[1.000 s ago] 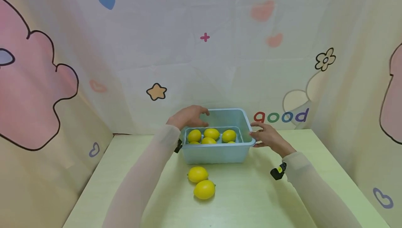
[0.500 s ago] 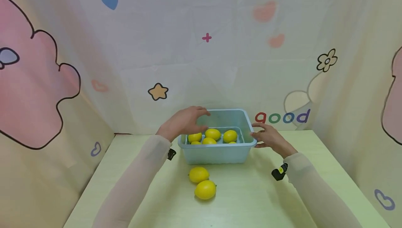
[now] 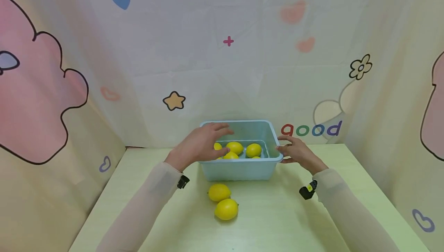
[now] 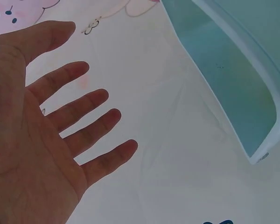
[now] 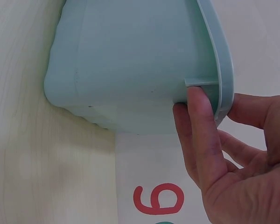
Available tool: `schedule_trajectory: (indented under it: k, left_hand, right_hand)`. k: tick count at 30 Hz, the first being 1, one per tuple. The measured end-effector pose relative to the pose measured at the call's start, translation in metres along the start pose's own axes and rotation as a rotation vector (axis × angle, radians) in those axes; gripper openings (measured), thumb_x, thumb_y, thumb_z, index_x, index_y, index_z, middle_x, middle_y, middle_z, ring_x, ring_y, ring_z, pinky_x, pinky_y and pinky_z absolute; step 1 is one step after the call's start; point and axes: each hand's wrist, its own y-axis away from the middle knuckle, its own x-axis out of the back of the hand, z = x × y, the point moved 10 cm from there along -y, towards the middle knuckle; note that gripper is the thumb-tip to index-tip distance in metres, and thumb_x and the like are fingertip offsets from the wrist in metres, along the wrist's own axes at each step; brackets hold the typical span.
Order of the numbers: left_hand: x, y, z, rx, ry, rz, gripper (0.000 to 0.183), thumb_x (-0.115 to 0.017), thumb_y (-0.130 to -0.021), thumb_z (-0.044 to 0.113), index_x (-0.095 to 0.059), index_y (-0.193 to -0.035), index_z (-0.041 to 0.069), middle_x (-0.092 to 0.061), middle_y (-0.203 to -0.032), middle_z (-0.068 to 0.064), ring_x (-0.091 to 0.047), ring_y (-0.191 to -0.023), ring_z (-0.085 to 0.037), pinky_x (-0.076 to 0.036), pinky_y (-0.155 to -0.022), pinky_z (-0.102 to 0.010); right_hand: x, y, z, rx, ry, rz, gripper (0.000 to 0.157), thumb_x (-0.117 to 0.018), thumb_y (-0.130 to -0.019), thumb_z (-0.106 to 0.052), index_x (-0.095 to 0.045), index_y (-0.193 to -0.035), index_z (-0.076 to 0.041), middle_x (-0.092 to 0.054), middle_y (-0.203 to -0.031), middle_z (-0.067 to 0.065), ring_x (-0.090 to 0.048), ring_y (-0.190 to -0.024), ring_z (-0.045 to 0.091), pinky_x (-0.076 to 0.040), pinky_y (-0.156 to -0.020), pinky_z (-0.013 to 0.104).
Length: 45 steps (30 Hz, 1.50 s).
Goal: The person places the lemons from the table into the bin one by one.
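A light blue plastic bin [image 3: 239, 171] stands at the back of the table with several lemons [image 3: 253, 150] inside. My right hand [image 3: 297, 153] grips the bin's right rim, and in the right wrist view its fingers [image 5: 205, 135] lie under the rim with the thumb over it. My left hand [image 3: 202, 142] hovers above the bin's left side, fingers spread and holding nothing. In the left wrist view the palm [image 4: 32, 158] faces the camera, apart from the bin. Part of the lemons is hidden behind the left hand and the front wall.
Two lemons, a rear one [image 3: 219, 192] and a nearer one [image 3: 226, 209], lie on the pale table [image 3: 277, 221] in front of the bin. A printed curtain [image 3: 243, 82] hangs right behind the bin and down both sides.
My left hand has drawn back left and toward me, from over the bin's inside to its left edge. The right hand keeps its hold on the rim; bin and lemons stay put.
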Motion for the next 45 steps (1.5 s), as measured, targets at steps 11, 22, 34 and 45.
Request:
schedule_trajectory:
  k: [11, 22, 34, 45]
  left_hand:
    - [-0.01, 0.023, 0.023, -0.104, -0.076, 0.065, 0.05, -0.06, -0.093, 0.044, -0.053, -0.14, 0.026, -0.049, -0.148, 0.0, -0.051, -0.132, -0.023, -0.053, -0.1, -0.042]
    - [-0.031, 0.044, 0.04, -0.192, -0.102, 0.07, 0.049, -0.06, -0.093, 0.04, -0.054, -0.14, 0.025, -0.051, -0.146, 0.001, -0.05, -0.133, -0.022, -0.047, -0.107, -0.042]
    - [-0.078, 0.065, 0.054, -0.248, -0.036, -0.032, 0.049, -0.059, -0.094, 0.043, -0.053, -0.139, 0.025, -0.054, -0.143, 0.002, -0.052, -0.131, -0.019, -0.046, -0.109, -0.038]
    - [-0.125, 0.082, 0.047, -0.25, -0.04, -0.09, 0.05, -0.062, -0.092, 0.044, -0.054, -0.138, 0.027, -0.055, -0.141, 0.003, -0.054, -0.125, -0.018, -0.048, -0.106, -0.036]
  right_hand:
    - [0.0, 0.002, -0.001, 0.007, 0.001, -0.001, 0.058, -0.056, -0.1, -0.021, -0.032, -0.151, -0.008, -0.053, -0.131, 0.028, -0.067, -0.09, 0.021, -0.061, -0.084, 0.041]
    - [0.002, 0.0, 0.0, 0.002, 0.009, -0.004, 0.058, -0.056, -0.1, -0.02, -0.031, -0.151, -0.008, -0.053, -0.131, 0.028, -0.067, -0.09, 0.023, -0.061, -0.083, 0.039]
    - [0.006, 0.003, -0.003, 0.007, 0.005, 0.003, 0.06, -0.057, -0.1, -0.021, -0.03, -0.152, -0.008, -0.051, -0.135, 0.03, -0.068, -0.091, 0.022, -0.06, -0.086, 0.043]
    - [0.001, 0.0, -0.003, 0.0, 0.002, 0.007, 0.058, -0.057, -0.099, -0.02, -0.032, -0.15, -0.008, -0.05, -0.134, 0.031, -0.068, -0.089, 0.022, -0.06, -0.087, 0.044]
